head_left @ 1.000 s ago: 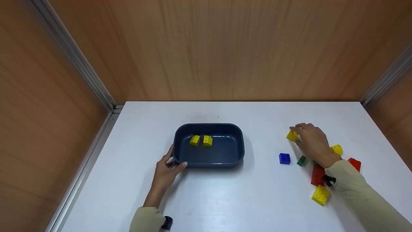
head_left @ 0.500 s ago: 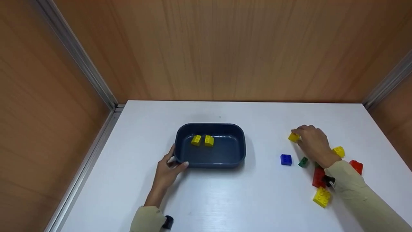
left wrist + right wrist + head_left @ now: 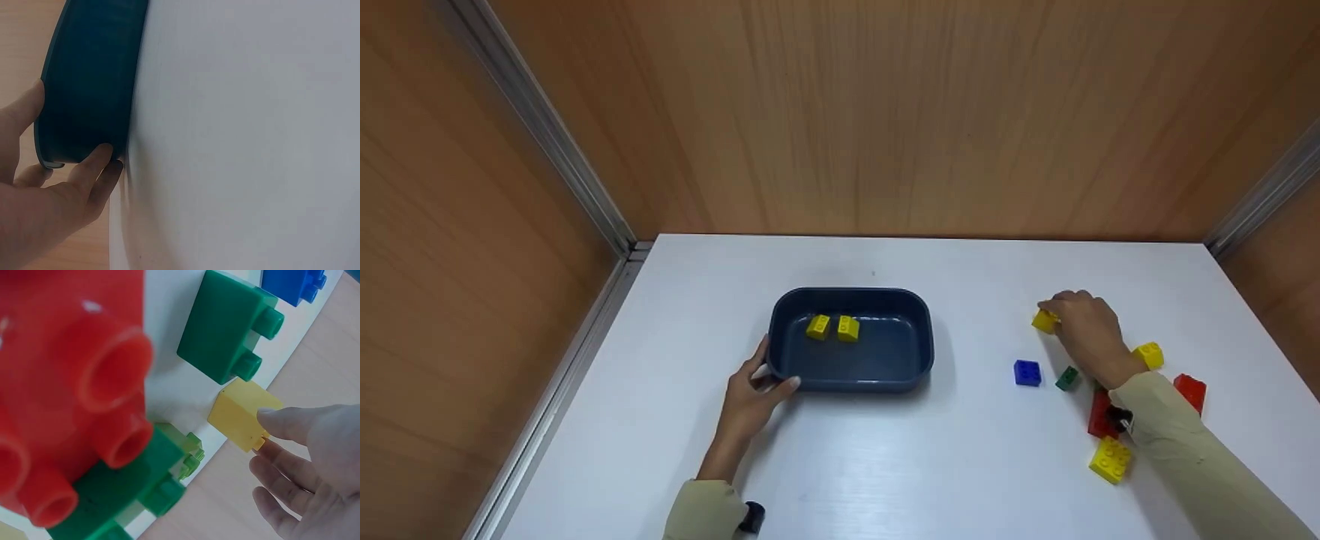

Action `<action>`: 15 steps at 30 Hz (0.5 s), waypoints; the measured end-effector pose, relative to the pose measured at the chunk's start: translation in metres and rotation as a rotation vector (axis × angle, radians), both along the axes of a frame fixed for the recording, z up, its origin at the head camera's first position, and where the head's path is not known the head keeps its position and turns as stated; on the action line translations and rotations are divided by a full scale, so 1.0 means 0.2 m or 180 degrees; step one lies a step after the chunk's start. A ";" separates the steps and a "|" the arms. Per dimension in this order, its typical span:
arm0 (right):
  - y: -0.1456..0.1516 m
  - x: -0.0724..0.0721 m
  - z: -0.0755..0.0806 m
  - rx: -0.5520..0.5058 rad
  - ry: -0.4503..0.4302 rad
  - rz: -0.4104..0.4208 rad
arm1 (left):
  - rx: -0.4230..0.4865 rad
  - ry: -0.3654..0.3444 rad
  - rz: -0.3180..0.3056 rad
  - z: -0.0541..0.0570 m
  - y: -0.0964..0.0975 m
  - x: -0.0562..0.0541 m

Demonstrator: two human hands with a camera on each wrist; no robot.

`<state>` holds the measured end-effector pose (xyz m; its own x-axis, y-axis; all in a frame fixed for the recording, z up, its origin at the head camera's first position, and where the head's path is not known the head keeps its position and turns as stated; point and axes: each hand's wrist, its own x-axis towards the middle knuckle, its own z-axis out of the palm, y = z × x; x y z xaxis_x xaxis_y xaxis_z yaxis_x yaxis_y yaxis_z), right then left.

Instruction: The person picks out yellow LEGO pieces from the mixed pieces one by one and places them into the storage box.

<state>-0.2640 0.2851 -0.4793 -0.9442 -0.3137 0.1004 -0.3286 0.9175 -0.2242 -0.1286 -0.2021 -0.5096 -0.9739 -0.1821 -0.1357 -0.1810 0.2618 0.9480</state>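
A dark blue rectangular tray sits mid-table, with two yellow toy bricks inside. My left hand holds its near left corner, thumb at the front and fingers along the left end. In the left wrist view, fingertips press the tray's wall. At the right, my right hand pinches another yellow toy brick between thumb and index finger. In the right wrist view this yellow brick shows its studs towards the hand. Whether it touches the table is unclear.
Around the right forearm lie a blue brick, a small green brick, red bricks and yellow bricks. The sleeve partly covers some. Wooden panels stand behind and beside the white table.
The right hand's fingers have drawn slightly closer around the yellow brick. The left hand and the tray stay in place; the head view has shifted a little.
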 end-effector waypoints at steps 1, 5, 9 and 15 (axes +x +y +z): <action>0.00 0.00 0.00 -0.0012 -0.0025 -0.0005 | 0.0001 0.0008 -0.0003 0.00 0.00 0.00; 0.00 -0.01 0.00 -0.0050 -0.0105 -0.0021 | 0.0010 0.0029 -0.0012 -0.01 0.00 0.00; 0.00 -0.01 0.01 -0.0041 -0.0129 -0.0028 | -0.0011 0.0016 -0.0011 -0.01 0.00 -0.01; 0.01 -0.02 0.03 -0.0050 -0.0185 -0.0073 | 0.0004 0.0027 -0.0018 -0.01 0.01 -0.01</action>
<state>-0.2678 0.2868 -0.4742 -0.9555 -0.2906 0.0499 -0.2935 0.9209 -0.2566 -0.1309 -0.1996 -0.5109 -0.9760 -0.1765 -0.1276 -0.1715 0.2615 0.9498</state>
